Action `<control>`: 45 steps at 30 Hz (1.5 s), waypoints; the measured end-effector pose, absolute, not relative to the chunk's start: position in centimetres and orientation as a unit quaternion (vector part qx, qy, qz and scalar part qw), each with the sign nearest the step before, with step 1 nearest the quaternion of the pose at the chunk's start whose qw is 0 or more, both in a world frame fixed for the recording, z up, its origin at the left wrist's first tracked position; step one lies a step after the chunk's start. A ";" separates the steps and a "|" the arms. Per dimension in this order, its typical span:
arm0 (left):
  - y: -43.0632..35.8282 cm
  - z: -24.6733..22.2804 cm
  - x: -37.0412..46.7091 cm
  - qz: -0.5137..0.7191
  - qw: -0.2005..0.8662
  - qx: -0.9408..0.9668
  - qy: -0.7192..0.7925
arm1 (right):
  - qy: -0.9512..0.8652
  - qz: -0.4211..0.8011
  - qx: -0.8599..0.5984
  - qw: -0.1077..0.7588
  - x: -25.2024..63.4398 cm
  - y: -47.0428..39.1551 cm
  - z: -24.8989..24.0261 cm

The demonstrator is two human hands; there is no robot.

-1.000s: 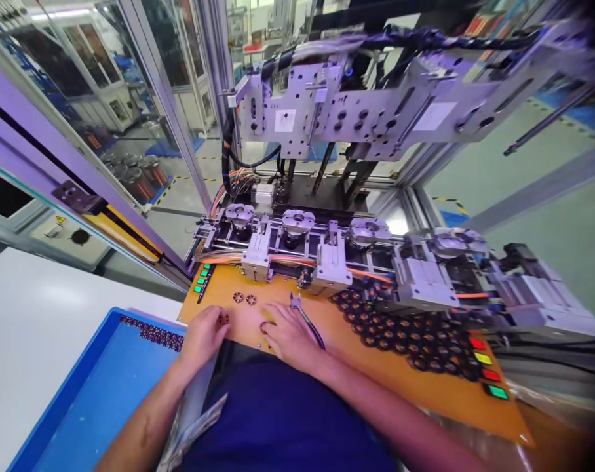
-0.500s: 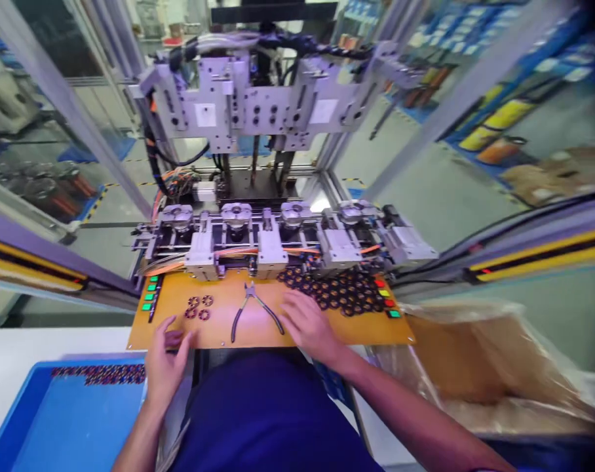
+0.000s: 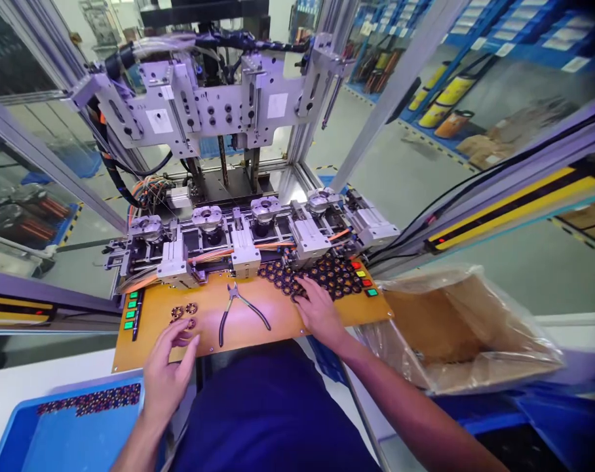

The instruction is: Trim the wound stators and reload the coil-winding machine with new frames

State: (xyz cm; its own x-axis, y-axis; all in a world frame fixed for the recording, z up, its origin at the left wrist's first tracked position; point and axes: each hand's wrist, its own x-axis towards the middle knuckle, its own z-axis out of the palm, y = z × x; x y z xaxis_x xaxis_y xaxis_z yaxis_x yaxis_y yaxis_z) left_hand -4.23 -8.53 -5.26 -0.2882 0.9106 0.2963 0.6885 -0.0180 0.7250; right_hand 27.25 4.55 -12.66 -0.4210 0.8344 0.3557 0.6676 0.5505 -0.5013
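Note:
My left hand (image 3: 170, 370) is at the front left of the orange work plate (image 3: 154, 341), fingers apart and thumb spread. Its fingertips are over a small group of reddish-dark ring-shaped parts (image 3: 191, 308), partly covering them. My right hand (image 3: 322, 318) reaches to the near edge of a mass of black ring-shaped parts (image 3: 344, 285). Its fingers are stretched out over the nearest ones, and I see nothing gripped. Between my hands lie cutting pliers (image 3: 233, 295) with dark handles spread, jaws pointing away from me.
Behind the plate stands a machine with several round metal fixtures (image 3: 208, 216) under an upright metal plate (image 3: 219, 108). A blue tray (image 3: 81, 439) with rows of rings is at lower left. A plastic-lined carton (image 3: 440, 321) stands at right. Green buttons (image 3: 130, 314) and coloured buttons (image 3: 361, 274) edge the plate.
My right hand has moved forward and right to the black rings. My left hand has come over the small ring group. The camera view has turned, shifting the machine leftward.

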 end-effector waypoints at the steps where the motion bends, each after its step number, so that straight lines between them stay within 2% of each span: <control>1: -8.3 -4.8 -4.0 0.410 0.140 0.592 0.680 | -0.830 0.150 -0.445 0.302 26.9 4.3 -12.1; 3: -7.8 -3.6 -3.1 0.395 0.182 0.611 0.661 | -0.833 0.167 -0.416 0.325 25.6 3.5 -10.1; 6: -7.0 -1.4 -1.2 0.390 0.338 0.617 0.594 | -0.828 0.239 -0.336 0.382 22.7 1.6 -5.9; 8: -6.7 0.0 0.0 0.433 0.445 0.575 0.533 | -0.796 0.327 -0.262 0.437 20.7 0.4 -3.1; 10: -6.7 1.0 0.6 0.488 0.486 0.524 0.502 | -0.766 0.389 -0.208 0.467 19.1 -0.3 -1.1; 12: -7.1 1.6 0.7 0.521 0.448 0.512 0.516 | -0.757 0.421 -0.185 0.464 18.0 -0.6 -0.1; 18: -8.4 1.9 -0.1 0.534 0.215 0.602 0.554 | -0.711 0.549 -0.173 0.405 16.2 -0.1 0.1; 29: -8.4 1.3 -2.1 0.533 0.125 0.598 0.585 | -0.704 0.605 -0.136 0.346 13.3 1.4 0.4; 31: -8.7 -0.2 -3.2 0.532 0.120 0.553 0.630 | -0.731 0.581 -0.132 0.332 12.5 2.9 0.9; 34: -9.2 -3.8 -5.3 0.528 0.109 0.463 0.703 | -0.821 0.470 -0.103 0.307 10.3 7.4 2.4; 36: -9.2 -6.7 -6.6 0.525 0.092 0.418 0.736 | -0.868 0.386 -0.091 0.298 7.8 11.5 3.5; 39: -8.8 -10.6 -8.0 0.523 0.076 0.371 0.763 | -0.895 0.327 -0.079 0.294 2.6 17.5 4.4; 45: -8.5 -14.7 -8.3 0.534 0.087 0.358 0.761 | -0.940 0.240 -0.041 0.241 -6.3 23.3 2.0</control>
